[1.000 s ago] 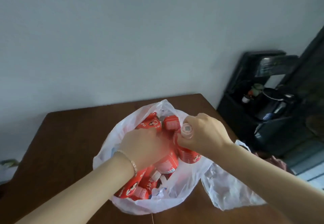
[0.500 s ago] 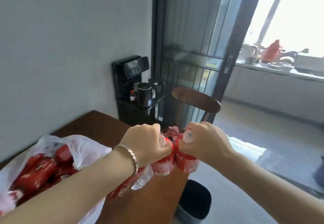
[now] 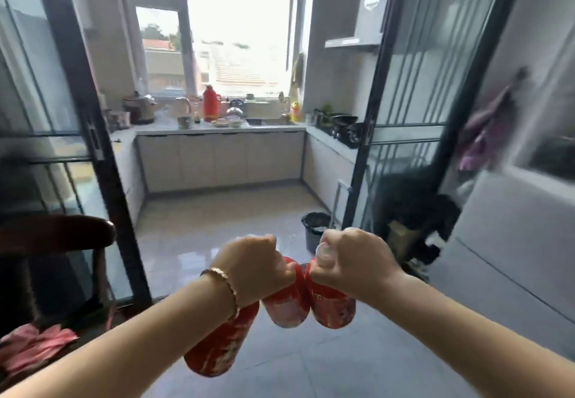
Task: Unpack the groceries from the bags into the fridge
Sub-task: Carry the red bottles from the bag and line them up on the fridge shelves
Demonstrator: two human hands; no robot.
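Note:
My left hand [image 3: 253,268] grips two red-labelled bottles by their tops; one bottle [image 3: 217,346] hangs down under my wrist, another [image 3: 286,302] hangs beside it. My right hand [image 3: 351,262] grips a third red bottle [image 3: 333,307] by its pale cap, which shows above my fist. Both hands are held close together in front of me, over the tiled floor. A large white appliance [image 3: 510,242] stands at the right edge, blurred; I cannot tell if it is the fridge. The grocery bag is out of view.
A dark wooden chair [image 3: 53,235] with a pink cloth [image 3: 34,348] stands at the left. Black-framed glass sliding doors [image 3: 93,136] open onto a kitchen with a counter [image 3: 217,131]. A black bin [image 3: 315,229] sits by the right door frame.
I have turned right, away from the table and bag, and now face the kitchen doorway. Both hands still carry the red bottles lifted from the bag.

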